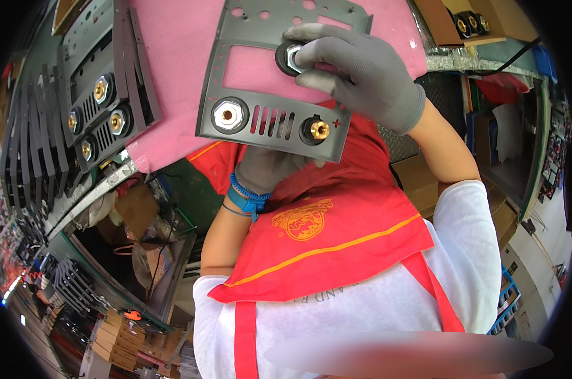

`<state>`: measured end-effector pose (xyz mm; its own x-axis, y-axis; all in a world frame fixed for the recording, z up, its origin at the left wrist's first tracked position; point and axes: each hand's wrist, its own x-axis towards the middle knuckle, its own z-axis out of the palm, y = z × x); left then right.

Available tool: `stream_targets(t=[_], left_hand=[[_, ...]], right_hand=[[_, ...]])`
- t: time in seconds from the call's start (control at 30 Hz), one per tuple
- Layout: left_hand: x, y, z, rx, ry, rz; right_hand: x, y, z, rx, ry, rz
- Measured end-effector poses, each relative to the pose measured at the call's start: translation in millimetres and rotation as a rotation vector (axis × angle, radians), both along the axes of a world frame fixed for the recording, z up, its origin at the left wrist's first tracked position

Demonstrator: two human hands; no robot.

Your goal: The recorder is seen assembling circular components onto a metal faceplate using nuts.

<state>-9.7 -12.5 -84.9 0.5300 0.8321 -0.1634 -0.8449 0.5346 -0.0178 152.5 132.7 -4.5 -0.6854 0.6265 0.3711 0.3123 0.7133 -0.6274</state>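
Note:
A grey sheet-metal panel (pixel 261 31) with a bent, slotted front flange stands tilted in front of me. My left hand (pixel 264 169), in a grey glove, grips its lower edge from below; most of those fingers are hidden behind the flange. My right hand (pixel 368 76), also gloved, pinches a silver hex nut with a black washer (pixel 290 59) over the panel's cutout. On the flange's left end a brass-cored socket carries a hex nut (pixel 228 115). At the right end a brass threaded socket (pixel 317 130) pokes through a black ring without a nut.
Pink padding (pixel 172 38) covers the bench beneath the panel. Finished-looking grey panels (pixel 100 88) with brass sockets are stacked at the left. At the top right, a cardboard box (pixel 504 22) holds several black-and-brass sockets. My red apron (pixel 311 189) lies close below the panel.

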Motion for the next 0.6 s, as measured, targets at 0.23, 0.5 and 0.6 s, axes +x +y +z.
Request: stream_targets(t=[0.23,0.5,0.6], left_hand=[[-2,3,3,0.184,-0.034,-0.006],[-13,-10,30,0.331,0.922,-0.036],[-21,2,49,0.265,0.671,-0.039]], right_hand=[[4,0,7,-0.178,-0.031,0.044],[11,9,17,-0.507,0.108,0.27],[20,8,36,-0.433,-0.112,0.448]])
